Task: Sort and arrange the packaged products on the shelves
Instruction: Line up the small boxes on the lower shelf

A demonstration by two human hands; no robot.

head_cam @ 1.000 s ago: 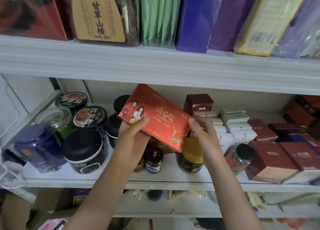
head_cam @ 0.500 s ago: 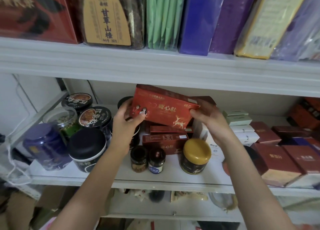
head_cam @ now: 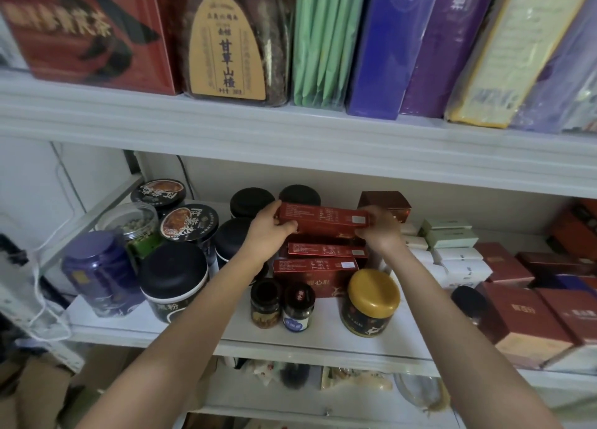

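I hold a flat red box (head_cam: 323, 219) by its two short ends, level, with its long printed edge facing me. My left grip (head_cam: 268, 231) is curled round the left end, thumb on the front edge and fingers wrapped over the top; my right grip (head_cam: 381, 231) pinches the right end in the same way. The box sits at the back of the middle shelf (head_cam: 290, 344), directly above two matching red boxes (head_cam: 326, 251) that are stacked one on the other. I cannot tell whether it is already touching the upper one. Just in front of that stack stand a gold-lidded jar (head_cam: 371, 299) and two small dark jars (head_cam: 265, 304) side by side. Black-lidded tubs (head_cam: 172, 280) crowd the shelf beside my left forearm, and a brown carton (head_cam: 384, 202) rises behind my right knuckles. White cartons (head_cam: 452, 254) and maroon cartons (head_cam: 504, 263) fill the shelf further right.
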